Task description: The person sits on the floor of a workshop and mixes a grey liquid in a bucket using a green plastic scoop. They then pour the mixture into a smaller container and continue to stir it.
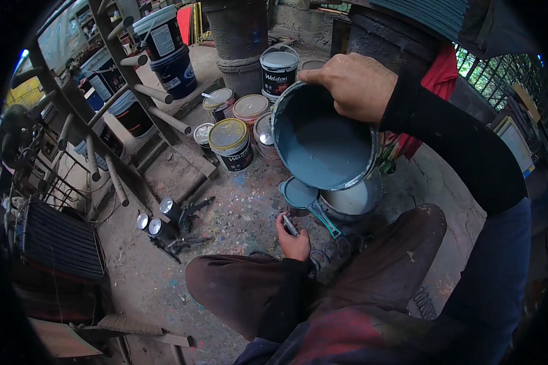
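My right hand [356,85] grips the upper rim of a paint bucket [326,143], which is tilted with its mouth toward me and grey-blue paint inside. Just below its lower lip sits a green-handled strainer [299,193], its bowl showing the same grey-blue colour. The strainer's handle slants down beside a second bucket [354,204] that holds pale liquid. Low between my knees, my left hand [295,244] is closed around a grey metal tool [290,225], partly hidden by the fingers. A dark shape under the strainer is too shadowed to make out.
Several paint cans [230,137] stand ahead, beside a white-lidded bucket [279,70]. Spray guns [192,210] with metal cups lie on the floor to the left, near a wooden rack [137,91]. A coiled hose [329,250] runs by my left hand. Red cloth [438,85] hangs at right.
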{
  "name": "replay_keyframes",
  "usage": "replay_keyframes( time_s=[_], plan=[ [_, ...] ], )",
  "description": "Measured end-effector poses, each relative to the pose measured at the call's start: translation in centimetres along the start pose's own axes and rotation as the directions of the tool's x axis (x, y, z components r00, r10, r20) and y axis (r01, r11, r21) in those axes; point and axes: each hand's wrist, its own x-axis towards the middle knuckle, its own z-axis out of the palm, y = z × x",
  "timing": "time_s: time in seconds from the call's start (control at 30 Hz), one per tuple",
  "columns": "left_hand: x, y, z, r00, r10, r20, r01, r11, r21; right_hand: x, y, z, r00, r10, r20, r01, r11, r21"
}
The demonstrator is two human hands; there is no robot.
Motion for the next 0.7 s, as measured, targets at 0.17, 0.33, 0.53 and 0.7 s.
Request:
replay_keyframes(
  time_s=[0.17, 0.33, 0.53, 0.7],
  plan=[
    [0.0, 0.6, -0.5, 1.0, 0.004, -0.031, -0.004, 1.0, -0.009, 0.6, -0.2, 0.4, 1.0, -0.02, -0.014, 0.02, 0.999, 0.031],
    [0.2, 0.7, -1.4, 0.999, -0.009, -0.041, 0.009, 1.0, -0.001, 1.2, 1.1, 1.9, 0.997, -0.027, -0.074, 0.035, 0.994, 0.107],
    [0.4, 1.3, -2.4, 0.996, -0.013, -0.093, 0.014, 1.0, 0.011, 2.0, 3.3, 4.6, 0.999, 0.012, -0.053, 0.008, 0.928, 0.372],
    [0.9, 1.2, -3.4, 0.99, -0.005, -0.14, 0.005, 1.0, 0.003, 2.8, 3.7, 6.8, 0.998, 0.065, 0.022, -0.065, 0.803, 0.593]
  ],
)
